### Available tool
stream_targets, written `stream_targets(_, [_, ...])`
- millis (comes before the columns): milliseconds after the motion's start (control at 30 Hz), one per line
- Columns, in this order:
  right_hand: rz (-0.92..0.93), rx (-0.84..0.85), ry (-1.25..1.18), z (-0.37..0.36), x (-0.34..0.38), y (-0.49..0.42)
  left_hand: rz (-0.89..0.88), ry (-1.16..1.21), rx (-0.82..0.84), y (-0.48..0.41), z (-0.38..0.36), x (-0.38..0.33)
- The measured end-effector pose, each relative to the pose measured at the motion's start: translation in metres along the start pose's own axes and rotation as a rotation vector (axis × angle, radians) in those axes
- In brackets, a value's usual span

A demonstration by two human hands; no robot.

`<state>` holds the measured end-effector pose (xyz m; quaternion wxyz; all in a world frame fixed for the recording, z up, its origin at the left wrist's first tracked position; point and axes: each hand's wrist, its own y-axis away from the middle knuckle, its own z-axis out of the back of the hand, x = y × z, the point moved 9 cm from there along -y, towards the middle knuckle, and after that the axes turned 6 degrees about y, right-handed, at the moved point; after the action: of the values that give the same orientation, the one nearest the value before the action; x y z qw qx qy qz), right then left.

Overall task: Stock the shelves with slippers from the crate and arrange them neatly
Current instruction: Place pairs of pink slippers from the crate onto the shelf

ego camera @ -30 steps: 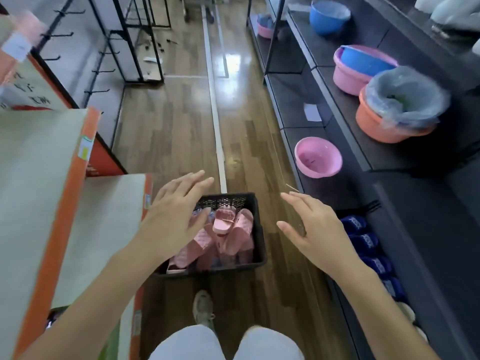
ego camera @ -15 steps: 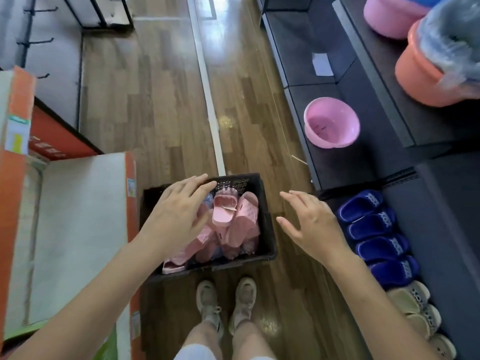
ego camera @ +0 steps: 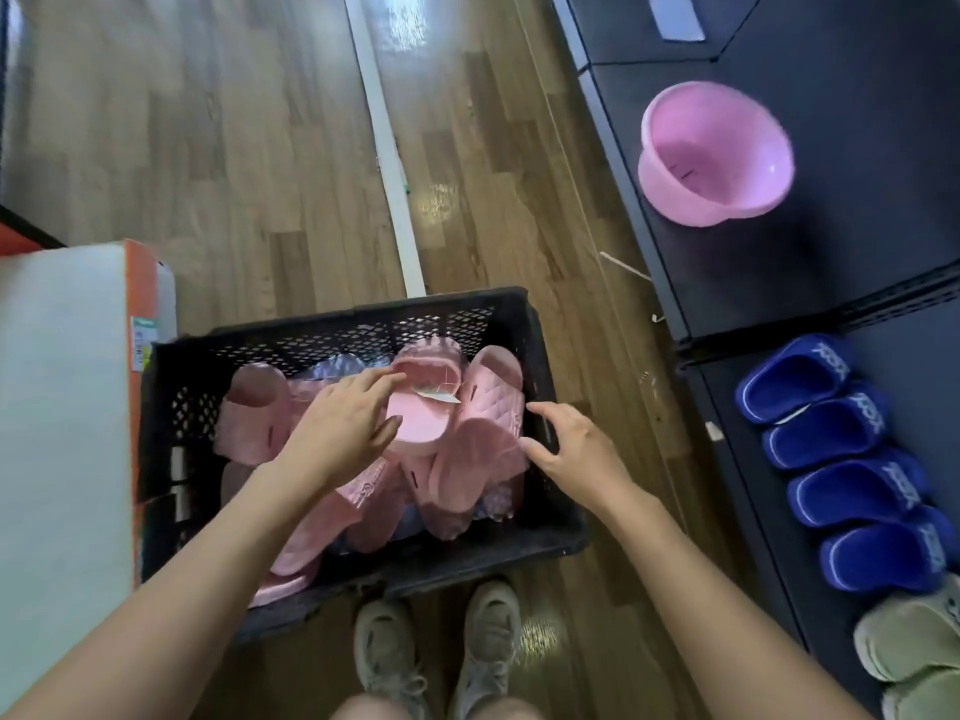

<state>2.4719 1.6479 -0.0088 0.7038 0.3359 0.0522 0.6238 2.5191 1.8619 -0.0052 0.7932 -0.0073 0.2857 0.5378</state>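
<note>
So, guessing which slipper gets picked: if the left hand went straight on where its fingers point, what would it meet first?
Probably the pink plastic slipper with the white tag, just ahead of the left hand in the black plastic crate; depth unclear.

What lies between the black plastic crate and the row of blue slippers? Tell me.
Head view: a strip of wooden floor and the dark shelf's front edge separate black crate from blue slippers.

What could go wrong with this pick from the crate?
1. The pink slippers lie jumbled and overlapping in the crate; lifting one with the left hand may drag neighbours out.
2. The paper tag on the top slipper could snag or tear.
3. The right hand hovers by the crate's rim and could bump it.
</note>
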Motion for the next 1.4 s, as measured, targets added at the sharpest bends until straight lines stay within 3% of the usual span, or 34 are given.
stream_targets(100, [-0.042, 0.035, -0.092, -0.033, -0.012, -0.045, 0.061, 0.057, 0.003, -0.022, -0.029, 0.028])
stream_targets(333, [-0.263, 0.094, -0.272, -0.085, -0.026, -0.114, 0.34, 0.573, -0.116, -0.061, -0.068, 0.07])
stream_targets(500, [-0.42, 0.056, -0.426, -0.106, -0.04, -0.126, 0.505, 0.673, -0.125, -0.087, -0.087, 0.079])
stream_targets(700, [-0.457, -0.014, -0.493, -0.109, -0.042, -0.117, 0.766, 0.88, -0.062, -0.102, -0.108, 0.092])
stream_targets(1033, [-0.512, -0.01, -0.619, -0.112, -0.042, -0.1, 0.951, 1.136, 0.001, -0.068, -0.121, 0.111])
stream_targets(1400, [-0.537, 0.025, -0.744, -0.128, -0.048, -0.083, 0.744, 1.323, -0.057, -0.02, -0.11, 0.103])
